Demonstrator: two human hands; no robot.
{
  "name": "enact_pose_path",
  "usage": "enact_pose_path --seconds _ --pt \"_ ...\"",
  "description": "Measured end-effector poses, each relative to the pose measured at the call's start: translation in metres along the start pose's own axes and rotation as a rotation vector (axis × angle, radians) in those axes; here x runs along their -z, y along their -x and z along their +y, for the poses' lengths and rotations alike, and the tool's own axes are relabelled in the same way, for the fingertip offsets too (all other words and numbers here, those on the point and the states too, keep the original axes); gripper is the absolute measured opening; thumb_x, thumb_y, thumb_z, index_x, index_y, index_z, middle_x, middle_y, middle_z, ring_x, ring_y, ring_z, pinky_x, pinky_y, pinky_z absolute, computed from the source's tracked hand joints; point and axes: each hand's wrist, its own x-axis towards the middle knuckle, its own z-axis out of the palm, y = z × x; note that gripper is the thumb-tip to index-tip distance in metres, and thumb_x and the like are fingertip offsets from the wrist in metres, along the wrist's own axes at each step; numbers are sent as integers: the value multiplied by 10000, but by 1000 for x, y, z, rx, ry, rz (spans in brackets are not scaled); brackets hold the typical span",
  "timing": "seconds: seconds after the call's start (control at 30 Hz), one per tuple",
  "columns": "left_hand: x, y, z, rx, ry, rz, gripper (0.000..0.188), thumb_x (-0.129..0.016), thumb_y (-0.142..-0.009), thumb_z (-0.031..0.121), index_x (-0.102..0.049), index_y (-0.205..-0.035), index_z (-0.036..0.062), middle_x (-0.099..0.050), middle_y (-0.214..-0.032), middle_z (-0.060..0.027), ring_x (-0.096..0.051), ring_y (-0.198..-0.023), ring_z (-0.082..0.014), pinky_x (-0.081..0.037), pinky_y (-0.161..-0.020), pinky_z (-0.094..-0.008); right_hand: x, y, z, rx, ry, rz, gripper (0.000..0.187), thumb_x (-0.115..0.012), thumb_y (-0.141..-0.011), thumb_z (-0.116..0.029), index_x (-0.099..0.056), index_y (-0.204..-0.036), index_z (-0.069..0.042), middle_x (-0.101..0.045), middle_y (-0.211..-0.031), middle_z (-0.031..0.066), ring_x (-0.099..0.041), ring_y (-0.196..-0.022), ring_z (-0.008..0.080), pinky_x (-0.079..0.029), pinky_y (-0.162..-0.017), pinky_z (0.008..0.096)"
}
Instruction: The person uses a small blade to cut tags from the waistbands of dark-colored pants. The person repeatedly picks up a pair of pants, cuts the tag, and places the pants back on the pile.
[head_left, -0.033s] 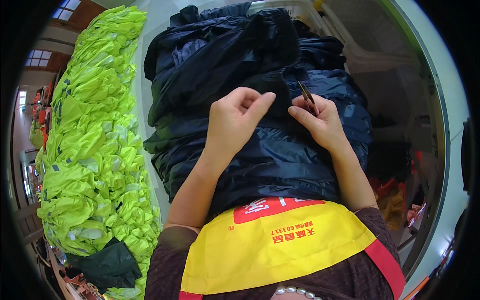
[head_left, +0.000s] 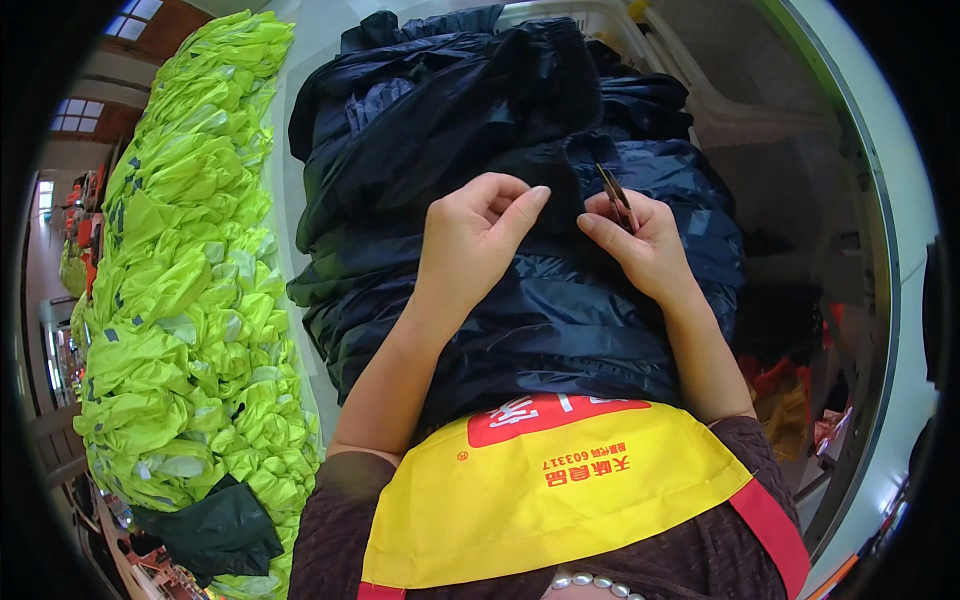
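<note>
Dark navy garments (head_left: 480, 320) of thin, shiny fabric are heaped in front of me. An elastic, gathered edge (head_left: 575, 85) of one runs down past my hands. My left hand (head_left: 475, 240) is closed in a pinch over the dark cloth; whatever lies between its thumb and fingers is hidden. A little to the right, my right hand (head_left: 643, 245) grips a pair of small thread snips (head_left: 615, 195), their narrow tips pointing up and away from me. The hands are apart, thumbs toward each other, with dark fabric between them.
Bright yellow-green garments (head_left: 190, 290) form a long pile along the left, with a dark green cloth (head_left: 215, 530) at its near end. A pale plastic crate (head_left: 690, 85) stands behind the navy heap. A light-coloured table edge (head_left: 915, 300) curves along the right. I wear a yellow apron (head_left: 520, 510).
My left hand has shifted very slightly to the right. The right hand and the snips look the same.
</note>
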Motion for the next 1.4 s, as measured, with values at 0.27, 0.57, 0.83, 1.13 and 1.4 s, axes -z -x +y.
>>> enact_pose_path --seconds 0.27,0.57,0.83,1.13,1.4 --pt "-4 10 -21 -142 119 18 65 -622 -843 48 -626 -859 -15 -600 -917 -48 -554 -765 -93 -435 -687 -208 1 4 -5 -44 -13 43 167 -638 -851 -179 -630 -907 -21 -582 -749 23 -509 -670 83 -396 -583 218" --pt "-6 15 -25 -251 -12 13 61 -631 -830 31 -621 -871 -13 -569 -984 -62 -555 -773 -97 -432 -683 -203 1 16 -28 -408 -261 -388 330 -414 -957 -327 -562 -942 -33 -520 -689 17 -474 -522 51 -403 -454 174" --pt "-10 15 -23 -263 2 40 82 -651 -803 70 -630 -842 1 -578 -942 -94 -560 -762 -172 -436 -642 -249 7 -2 -23 -605 -398 -444 381 -445 -952 -360 -572 -834 -21 -526 -541 12 -427 -349 41 -364 -339 161" --pt "-6 16 -24 -292 -121 -20 92 -644 -804 82 -618 -816 -6 -566 -1020 -105 -570 -861 -197 -447 -738 -268 18 -10 -39 -231 -225 -216 214 -534 -910 -249 -541 -808 -61 -477 -581 -23 -362 -406 20 -267 -363 161" --pt "3 10 -18 -205 -155 -230 220 -552 -878 180 -620 -872 -30 -622 -875 -138 -597 -835 -247 -465 -762 -305 -20 -73 18 176 492 89 301 -734 -704 -111 -489 -857 -27 -561 -729 164 -567 -668 349 -448 -585 358"
